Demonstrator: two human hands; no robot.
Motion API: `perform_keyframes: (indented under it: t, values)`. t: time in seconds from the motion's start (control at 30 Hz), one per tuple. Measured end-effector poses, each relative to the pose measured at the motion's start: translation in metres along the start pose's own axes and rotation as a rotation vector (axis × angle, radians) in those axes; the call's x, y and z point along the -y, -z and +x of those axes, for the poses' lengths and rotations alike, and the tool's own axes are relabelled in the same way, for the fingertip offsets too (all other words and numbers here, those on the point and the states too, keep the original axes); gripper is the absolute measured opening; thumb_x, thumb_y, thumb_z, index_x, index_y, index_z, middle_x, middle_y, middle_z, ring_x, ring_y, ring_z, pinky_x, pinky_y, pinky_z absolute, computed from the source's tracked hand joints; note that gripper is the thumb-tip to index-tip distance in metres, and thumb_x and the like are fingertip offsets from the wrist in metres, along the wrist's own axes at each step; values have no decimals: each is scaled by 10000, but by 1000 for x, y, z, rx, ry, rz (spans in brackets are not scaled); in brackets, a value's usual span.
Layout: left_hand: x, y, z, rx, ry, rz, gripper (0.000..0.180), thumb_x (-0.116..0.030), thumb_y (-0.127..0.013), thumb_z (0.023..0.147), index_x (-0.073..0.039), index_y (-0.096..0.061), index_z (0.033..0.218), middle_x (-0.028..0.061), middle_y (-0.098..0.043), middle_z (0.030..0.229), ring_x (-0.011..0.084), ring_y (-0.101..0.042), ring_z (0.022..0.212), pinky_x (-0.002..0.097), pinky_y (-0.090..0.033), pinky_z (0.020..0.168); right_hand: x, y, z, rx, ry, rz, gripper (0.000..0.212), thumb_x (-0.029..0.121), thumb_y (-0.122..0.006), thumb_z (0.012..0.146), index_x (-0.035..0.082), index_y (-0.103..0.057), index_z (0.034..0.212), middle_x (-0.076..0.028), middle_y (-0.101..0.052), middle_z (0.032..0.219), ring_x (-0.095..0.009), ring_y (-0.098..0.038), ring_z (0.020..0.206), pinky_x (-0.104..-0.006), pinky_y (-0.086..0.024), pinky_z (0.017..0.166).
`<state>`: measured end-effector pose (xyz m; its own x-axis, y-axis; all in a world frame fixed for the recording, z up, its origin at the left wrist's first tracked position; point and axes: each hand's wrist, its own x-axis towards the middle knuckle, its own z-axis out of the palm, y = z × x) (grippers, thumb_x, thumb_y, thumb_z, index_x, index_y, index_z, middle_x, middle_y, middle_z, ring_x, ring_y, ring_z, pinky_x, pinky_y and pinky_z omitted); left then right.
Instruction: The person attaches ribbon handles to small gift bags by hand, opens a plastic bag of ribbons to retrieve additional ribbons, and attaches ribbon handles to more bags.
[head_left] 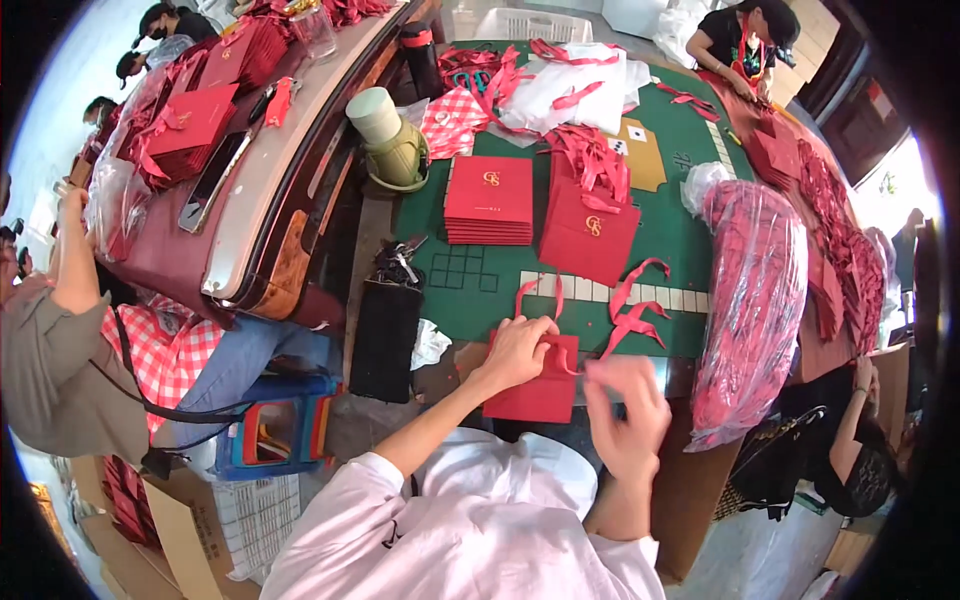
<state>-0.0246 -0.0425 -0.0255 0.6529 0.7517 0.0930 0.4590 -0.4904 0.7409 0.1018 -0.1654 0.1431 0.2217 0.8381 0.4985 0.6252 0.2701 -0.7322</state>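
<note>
A red paper gift bag (532,398) lies flat at the table's near edge, in front of my body. My left hand (515,352) presses on its upper part with bent fingers, thumb and fingertips closed near a red ribbon (559,300). To the right of the bag, my right hand (632,405) is raised, thumb and forefinger pinched at the ribbon's end; the hand is slightly blurred. Loose red ribbons (636,312) lie just beyond it. Farther off stand a neat stack of red bags (489,195) and a pile of bags with ribbon handles (590,235).
A plastic-wrapped bundle of red bags (748,310) lies at the table's right side. On the left are a black pouch (385,335), crumpled tissue (430,344) and a green cup holder (397,160). White plastic bags (570,88) lie farther back. Co-workers sit at neighbouring tables.
</note>
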Motion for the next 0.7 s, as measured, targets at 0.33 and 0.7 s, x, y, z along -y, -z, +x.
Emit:
perform_keyframes:
  t: [0.33,0.7]
  values:
    - [-5,25,-17,-268,-145,71,266,-55,-671,813,-122,-655,1071,73,-567,1118,296,-537,1068,429,-407,898,107,66,35,39,716,152,339,-37,-799,688,103,-494,738,3,-448,678,-140,-456,508,-280,-406,489]
    - [33,110,-86,-159,131,592,353,-117,-777,719,-100,-652,1049,91,-547,1132,311,-512,1042,437,-404,833,74,45,17,-2,678,200,278,33,-817,608,144,-597,737,46,-485,693,-125,-468,540,-271,-418,521]
